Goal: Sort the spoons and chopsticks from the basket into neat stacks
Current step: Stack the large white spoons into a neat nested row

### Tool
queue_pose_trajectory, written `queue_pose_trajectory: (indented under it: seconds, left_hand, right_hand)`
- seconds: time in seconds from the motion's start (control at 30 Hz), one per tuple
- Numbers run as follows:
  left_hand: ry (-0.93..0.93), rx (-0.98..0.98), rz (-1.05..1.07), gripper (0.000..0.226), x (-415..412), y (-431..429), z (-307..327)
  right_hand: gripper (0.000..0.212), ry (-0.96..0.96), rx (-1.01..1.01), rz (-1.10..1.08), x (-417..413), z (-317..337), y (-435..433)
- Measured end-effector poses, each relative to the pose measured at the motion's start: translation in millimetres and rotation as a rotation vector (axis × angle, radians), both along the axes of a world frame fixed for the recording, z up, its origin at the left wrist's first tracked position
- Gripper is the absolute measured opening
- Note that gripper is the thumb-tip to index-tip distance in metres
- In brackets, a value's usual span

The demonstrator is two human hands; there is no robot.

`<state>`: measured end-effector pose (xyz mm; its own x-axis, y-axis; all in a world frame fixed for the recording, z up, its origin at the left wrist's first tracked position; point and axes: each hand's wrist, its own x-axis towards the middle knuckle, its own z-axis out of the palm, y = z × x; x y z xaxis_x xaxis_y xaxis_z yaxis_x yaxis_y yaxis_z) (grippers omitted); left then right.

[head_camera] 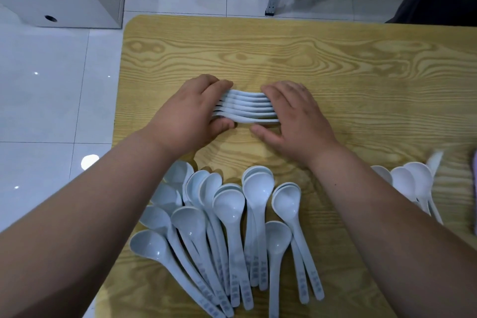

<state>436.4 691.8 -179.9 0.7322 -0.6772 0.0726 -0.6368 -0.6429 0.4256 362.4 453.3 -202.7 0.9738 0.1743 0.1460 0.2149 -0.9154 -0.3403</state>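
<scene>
Head view: left hand point(188, 113) and right hand point(294, 116) clasp the spoon stack point(246, 107), covering both its ends.

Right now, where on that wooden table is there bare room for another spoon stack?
Bare: the far strip of the yellow wood-grain table beyond the left hand and right hand, and the stretch right of them. Crowded: the near edge, with loose white plastic spoons, and a spoon cluster far right.
</scene>
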Motion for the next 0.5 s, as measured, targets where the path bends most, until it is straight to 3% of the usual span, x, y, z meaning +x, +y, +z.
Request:
queue_pose_trajectory:
  seconds: [0.5]
  left_hand:
    - [-0.074, 0.056, 0.024, 0.071, -9.0, -3.4, -1.6]
  right_hand:
    - [0.064, -0.048, -0.07, 0.014, 1.5, 0.3, 1.6]
